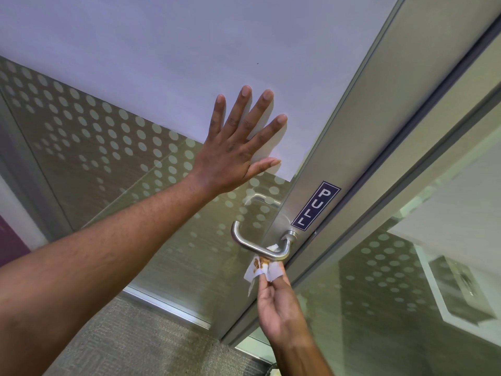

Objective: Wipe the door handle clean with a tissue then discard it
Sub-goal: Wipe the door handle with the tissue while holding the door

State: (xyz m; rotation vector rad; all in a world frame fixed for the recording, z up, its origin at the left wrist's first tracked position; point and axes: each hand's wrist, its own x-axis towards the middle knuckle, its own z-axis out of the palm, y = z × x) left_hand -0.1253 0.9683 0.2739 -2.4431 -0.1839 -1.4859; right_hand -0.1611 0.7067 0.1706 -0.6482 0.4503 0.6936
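The left hand [230, 156] lies flat on the frosted glass door panel [151, 63], fingers [245, 104] spread wide and holding nothing. Lower down, the right hand [279, 310] pinches a crumpled white tissue with brown stains [261, 268] in its fingers [264, 280], pressed under the brushed steel lever door handle [257, 246]. A dark blue PULL sticker [315, 206] sits on the metal door frame [339, 147] just above the handle's base.

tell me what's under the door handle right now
A white tissue with brown stains is pressed against the underside of the handle, pinched by the right hand. A corner pokes up behind the bar. Any dirt left beneath the tissue is hidden.
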